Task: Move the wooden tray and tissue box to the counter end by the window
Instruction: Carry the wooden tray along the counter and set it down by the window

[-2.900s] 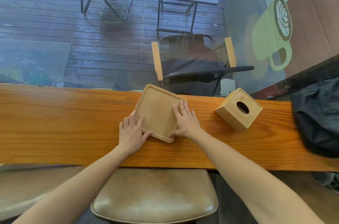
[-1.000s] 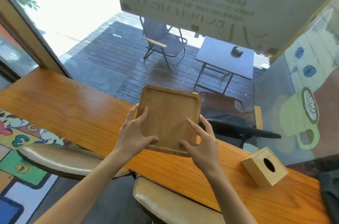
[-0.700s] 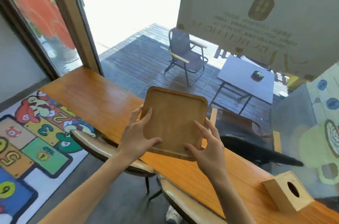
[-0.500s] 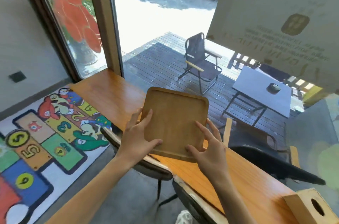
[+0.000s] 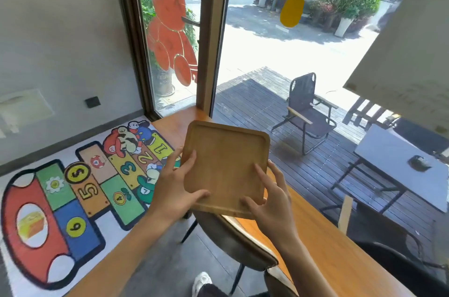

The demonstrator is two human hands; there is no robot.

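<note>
Both hands carry the wooden tray [image 5: 226, 165] in the air above the table [image 5: 323, 245], near its far end by the window [image 5: 279, 29]. At left lies a hopscotch floor mat [image 5: 73, 189]. Left hand [image 5: 177, 189] has its grip clamped on the tray's near-left corner, right hand [image 5: 272, 202] on the near-right. A chair [image 5: 238, 243] below is partly hidden by the arms. The tray hides much of the table's far end.

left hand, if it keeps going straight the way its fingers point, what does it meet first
The left hand grips the wooden tray, fingers pointing up and forward. Carried straight on, it likely reaches the far end of the wooden counter by the window frame; depth is uncertain.
</note>
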